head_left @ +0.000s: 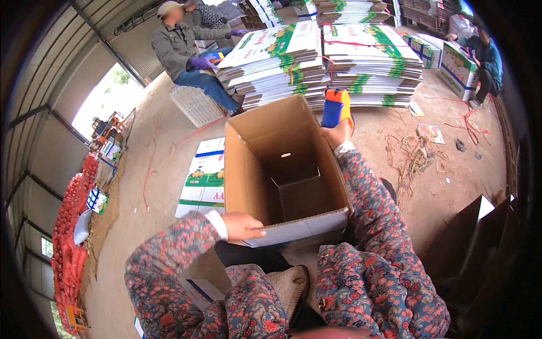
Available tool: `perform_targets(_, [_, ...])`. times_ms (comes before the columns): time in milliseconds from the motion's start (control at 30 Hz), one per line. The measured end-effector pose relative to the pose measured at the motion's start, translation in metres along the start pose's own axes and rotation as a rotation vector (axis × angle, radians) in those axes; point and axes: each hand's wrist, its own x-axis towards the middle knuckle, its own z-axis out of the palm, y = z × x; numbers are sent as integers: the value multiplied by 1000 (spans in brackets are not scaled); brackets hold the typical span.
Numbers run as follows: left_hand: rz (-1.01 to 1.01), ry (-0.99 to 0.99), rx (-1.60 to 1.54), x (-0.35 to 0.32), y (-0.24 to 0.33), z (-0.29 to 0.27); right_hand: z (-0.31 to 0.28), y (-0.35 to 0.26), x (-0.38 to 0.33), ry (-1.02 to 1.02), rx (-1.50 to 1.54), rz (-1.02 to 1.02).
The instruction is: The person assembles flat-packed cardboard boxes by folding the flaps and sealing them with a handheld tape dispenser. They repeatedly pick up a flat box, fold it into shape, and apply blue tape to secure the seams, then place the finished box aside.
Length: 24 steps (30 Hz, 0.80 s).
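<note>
I see the carton [282, 169] erected, lying w/ its open mouth toward me, near-centre. Left hand [241, 225] fingers clamp its near-left flap edge. Right hand [337, 133] grips the tape gun [336, 107] at the far right rim. Far flaps look folded; taping prob. left, can't confirm.

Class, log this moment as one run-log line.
left hand: grips near edge of open brown cardboard box | right hand: holds orange-and-blue tape dispenser at far edge

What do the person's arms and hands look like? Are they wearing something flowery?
Yes. Both arms wear puffy padded sleeves in grey-blue cloth covered with small red and pink flowers. A white cuff peeks out at each wrist. The left hand and right hand are bare, with no gloves.
</note>
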Motion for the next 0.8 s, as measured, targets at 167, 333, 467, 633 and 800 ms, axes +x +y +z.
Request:
perform_targets(167, [-560,-343,214,82,-30,-53,7,-13,-16,-194,105,56])
perform_targets(333, [-368,-637,479,197,-41,-21,5,-4,-19,-137,83,117])
perform_targets(467, [-29,157,271,233,-59,-34,9,5,-22,-114,217,62])
perform_targets(633, [11,1588,411,223,-112,-144,22,17,-21,-144,401,96])
perform_targets(800, [-654,1434,359,192,-134,-182,28,24,-20,-87,535,24])
